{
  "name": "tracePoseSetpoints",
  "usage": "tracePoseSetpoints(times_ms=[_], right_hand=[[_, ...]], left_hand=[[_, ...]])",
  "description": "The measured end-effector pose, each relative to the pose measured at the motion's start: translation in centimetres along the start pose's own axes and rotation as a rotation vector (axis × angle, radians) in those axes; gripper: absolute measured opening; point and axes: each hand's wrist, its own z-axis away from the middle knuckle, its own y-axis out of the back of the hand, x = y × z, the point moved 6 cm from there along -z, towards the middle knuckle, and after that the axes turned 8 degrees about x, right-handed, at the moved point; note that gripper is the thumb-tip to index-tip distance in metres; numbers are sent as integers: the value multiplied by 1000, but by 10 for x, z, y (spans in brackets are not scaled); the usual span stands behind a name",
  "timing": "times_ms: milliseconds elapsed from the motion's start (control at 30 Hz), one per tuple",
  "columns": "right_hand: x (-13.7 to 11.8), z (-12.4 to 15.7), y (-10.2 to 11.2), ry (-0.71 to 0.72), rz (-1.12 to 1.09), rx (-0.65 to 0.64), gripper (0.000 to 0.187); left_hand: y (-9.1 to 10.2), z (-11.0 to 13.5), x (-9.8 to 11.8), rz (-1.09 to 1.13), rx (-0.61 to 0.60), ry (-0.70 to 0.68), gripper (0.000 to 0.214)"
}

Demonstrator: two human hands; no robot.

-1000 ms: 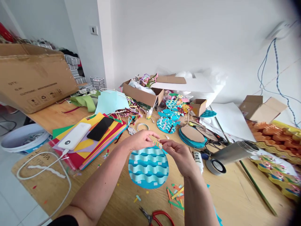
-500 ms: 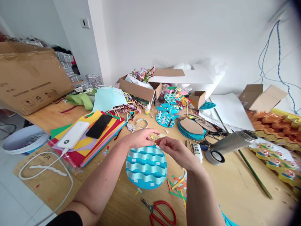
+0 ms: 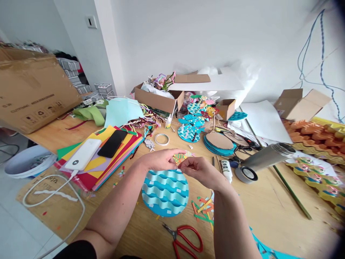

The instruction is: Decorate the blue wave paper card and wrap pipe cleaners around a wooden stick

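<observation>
Both my hands meet over the far edge of a round blue wave-pattern paper disc (image 3: 165,192) lying on the wooden table (image 3: 269,216). My left hand (image 3: 160,159) pinches a small multicoloured striped paper piece (image 3: 181,157) from the left. My right hand (image 3: 199,171) pinches the same piece from the right, fingers curled. Red-handled scissors (image 3: 185,239) lie near my right forearm, beside several coloured paper scraps (image 3: 202,210).
A stack of coloured sheets (image 3: 107,158) carries a white power bank (image 3: 83,154) and a black phone (image 3: 112,143). A tape ring (image 3: 161,139), glue bottle (image 3: 225,170), steel flask (image 3: 266,157), finished blue discs (image 3: 190,133) and cardboard boxes (image 3: 159,99) crowd the back.
My hands have closed together on the small striped piece and stay above the disc. The view has drifted, bringing the scissors further into sight.
</observation>
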Motion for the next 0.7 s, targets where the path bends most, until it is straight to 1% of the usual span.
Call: tracePoseSetpoints(times_ms=[233, 367, 500, 700], right_hand=[[1, 1, -1, 7, 34, -25, 11], [4, 1, -1, 5, 36, -24, 11], [10, 0, -2, -4, 36, -44, 10], [14, -1, -6, -7, 55, -82, 14]], left_hand=[[-2, 0, 6, -51, -35, -37, 71], [-5, 0, 4, -63, -58, -57, 72], [-7, -1, 0, -58, -83, -45, 70], [-8, -1, 2, -69, -74, -54, 68]])
